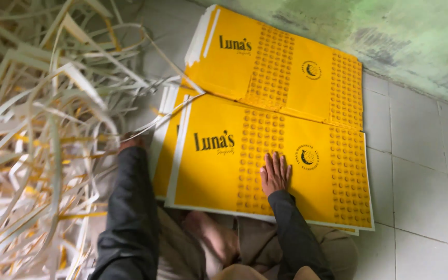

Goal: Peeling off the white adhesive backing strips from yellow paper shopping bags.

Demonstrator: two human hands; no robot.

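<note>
Top yellow printed sheet (224,155) lay flat on the tiled floor (421,171), on a stack of like sheets whose white-edged margins showed at its left; a second stack (281,67) sat just behind, skewed, against the stained green wall (416,36). Right hand (275,173) was released, palm down, fingers spread on the sheet's dotted band near the round emblem. Left hand (130,141) reached to the stack's left edge, mostly hidden by the dark sleeve, grip can't tell. Judgement: press flat and even, keep edges square to the sheet below, don't crease. Sheets looked like thin stiff card, matte, rectangular. Tangle of long white and yellow offcut strips (37,129) was piled at left, touching the stack.
</note>
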